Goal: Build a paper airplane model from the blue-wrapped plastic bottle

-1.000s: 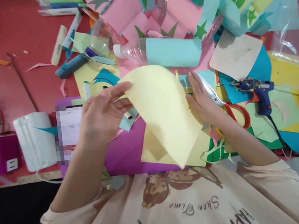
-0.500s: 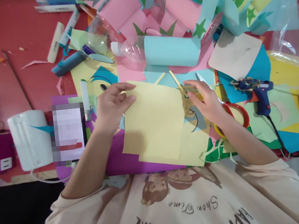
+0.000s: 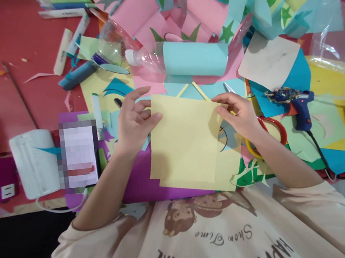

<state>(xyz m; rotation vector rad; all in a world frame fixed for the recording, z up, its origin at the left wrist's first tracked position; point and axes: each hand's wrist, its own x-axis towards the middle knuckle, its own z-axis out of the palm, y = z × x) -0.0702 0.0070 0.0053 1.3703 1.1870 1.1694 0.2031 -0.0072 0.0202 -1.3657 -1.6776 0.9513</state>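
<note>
A pale yellow paper sheet lies folded over on the purple sheet in front of me. My left hand pinches its upper left edge with thumb and fingers. My right hand pinches the upper right corner. Both hands hold the sheet down flat. Two thin yellow paper strips stick out above the sheet's top edge.
Red-handled scissors lie just right of my right hand, a blue glue gun farther right. A plastic bottle wrapped in light blue paper lies behind the sheet. Markers, coloured paper scraps, a phone and a white device crowd the red table.
The yellow sheet, lifted and curled a second ago, has been folded down flat. My right hand moved from beside the scissors to the sheet's upper right corner.
</note>
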